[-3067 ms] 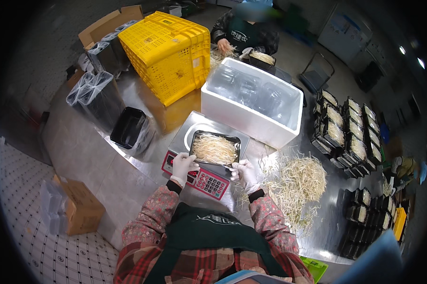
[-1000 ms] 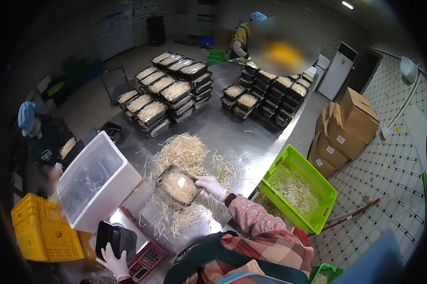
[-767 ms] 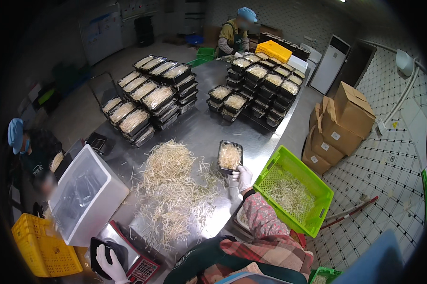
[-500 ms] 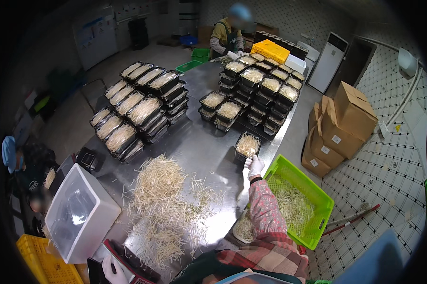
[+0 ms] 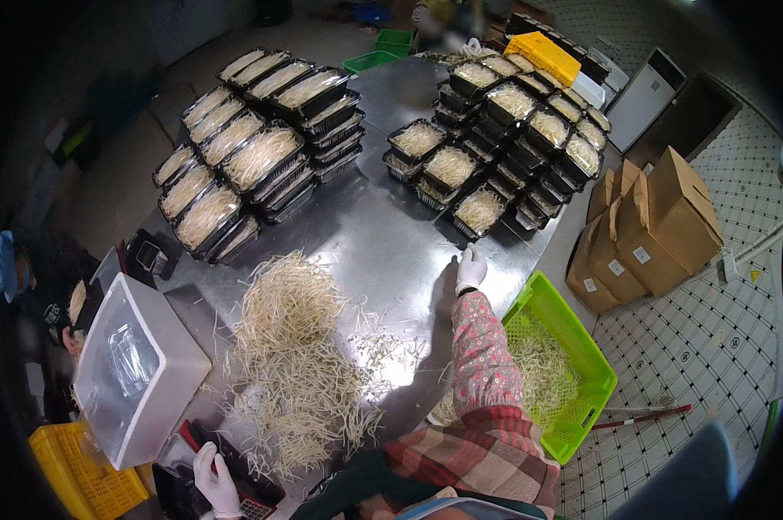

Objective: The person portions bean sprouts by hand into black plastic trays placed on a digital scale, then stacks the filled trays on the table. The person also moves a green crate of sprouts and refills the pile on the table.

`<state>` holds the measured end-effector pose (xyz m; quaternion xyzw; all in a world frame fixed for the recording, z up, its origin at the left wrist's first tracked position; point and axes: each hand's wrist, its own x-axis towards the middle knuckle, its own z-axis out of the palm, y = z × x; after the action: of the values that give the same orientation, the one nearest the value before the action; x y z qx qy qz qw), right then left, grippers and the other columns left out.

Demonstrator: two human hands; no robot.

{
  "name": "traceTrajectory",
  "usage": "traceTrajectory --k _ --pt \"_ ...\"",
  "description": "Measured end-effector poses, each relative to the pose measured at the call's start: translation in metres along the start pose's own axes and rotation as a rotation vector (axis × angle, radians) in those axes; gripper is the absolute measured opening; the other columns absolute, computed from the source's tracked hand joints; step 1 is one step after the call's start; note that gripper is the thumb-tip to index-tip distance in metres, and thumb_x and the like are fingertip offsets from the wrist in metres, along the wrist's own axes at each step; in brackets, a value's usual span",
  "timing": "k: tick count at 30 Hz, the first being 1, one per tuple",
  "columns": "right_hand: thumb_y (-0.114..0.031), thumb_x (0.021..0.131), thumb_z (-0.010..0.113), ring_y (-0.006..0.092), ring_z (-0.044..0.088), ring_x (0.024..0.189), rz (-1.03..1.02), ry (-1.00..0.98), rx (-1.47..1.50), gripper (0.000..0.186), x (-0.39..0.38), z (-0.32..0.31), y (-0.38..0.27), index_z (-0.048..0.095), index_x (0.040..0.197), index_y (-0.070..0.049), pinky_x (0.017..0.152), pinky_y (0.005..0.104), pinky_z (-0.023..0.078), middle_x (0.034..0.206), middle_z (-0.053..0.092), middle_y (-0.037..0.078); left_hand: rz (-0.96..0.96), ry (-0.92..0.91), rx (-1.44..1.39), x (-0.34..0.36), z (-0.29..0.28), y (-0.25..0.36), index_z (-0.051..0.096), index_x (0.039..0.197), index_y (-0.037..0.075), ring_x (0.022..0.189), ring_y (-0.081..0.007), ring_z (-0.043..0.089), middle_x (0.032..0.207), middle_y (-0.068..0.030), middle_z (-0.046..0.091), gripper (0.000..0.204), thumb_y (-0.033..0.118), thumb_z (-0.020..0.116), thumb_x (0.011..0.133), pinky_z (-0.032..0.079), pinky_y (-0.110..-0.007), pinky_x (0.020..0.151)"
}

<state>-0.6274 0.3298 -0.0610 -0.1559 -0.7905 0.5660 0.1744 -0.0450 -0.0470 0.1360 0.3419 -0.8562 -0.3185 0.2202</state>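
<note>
My right hand (image 5: 472,270), in a white glove, reaches out over the metal table. Its fingers are stretched forward and hold nothing, with the tips just short of a black tray of bean sprouts (image 5: 480,211) at the near end of the right-hand stacks (image 5: 548,127). Low on the left, my gloved left hand (image 5: 216,482) has its fingers slightly apart over a dark scale with a keypad (image 5: 257,507). A black tray-like thing (image 5: 176,494) lies beside that hand. Between my arms spreads a loose heap of bean sprouts (image 5: 292,347).
More filled trays (image 5: 261,156) are stacked at the left. A white bin (image 5: 140,373) and yellow crate (image 5: 88,477) stand near left; a green basket of sprouts (image 5: 582,407) is at right. Cardboard boxes (image 5: 647,234) stand beyond. Co-workers are at the far end and left.
My right hand has carried the tray forward to the stacks and let go of it. My left hand has come further into view. The whole view has shifted.
</note>
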Motion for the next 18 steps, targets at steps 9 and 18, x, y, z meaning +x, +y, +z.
traceTrajectory --k 9,18 --pt "-0.034 0.088 0.060 0.0341 0.050 0.123 -0.536 -0.580 -0.549 0.045 -0.037 0.041 -0.011 0.058 0.122 -0.004 0.107 0.0457 0.034 0.125 0.058 0.018 0.045 -0.036 0.061 0.001 0.012 0.013 0.066 0.103 -0.002 0.100 -0.0250 0.063 0.107 -0.0148 0.066 0.018 -0.005 0.059 0.086 0.047 -0.033 0.093" --pt "-0.031 0.088 0.059 0.0353 0.060 0.097 -0.364 -0.033 -0.591 0.028 0.044 0.018 -0.046 0.071 0.094 -0.007 0.088 0.0444 0.046 0.093 0.066 0.019 -0.038 -0.062 -0.001 0.001 0.016 0.002 0.067 0.103 0.001 0.102 -0.0233 0.061 0.106 -0.0132 0.066 0.017 -0.001 0.060 0.088 0.046 -0.032 0.093"
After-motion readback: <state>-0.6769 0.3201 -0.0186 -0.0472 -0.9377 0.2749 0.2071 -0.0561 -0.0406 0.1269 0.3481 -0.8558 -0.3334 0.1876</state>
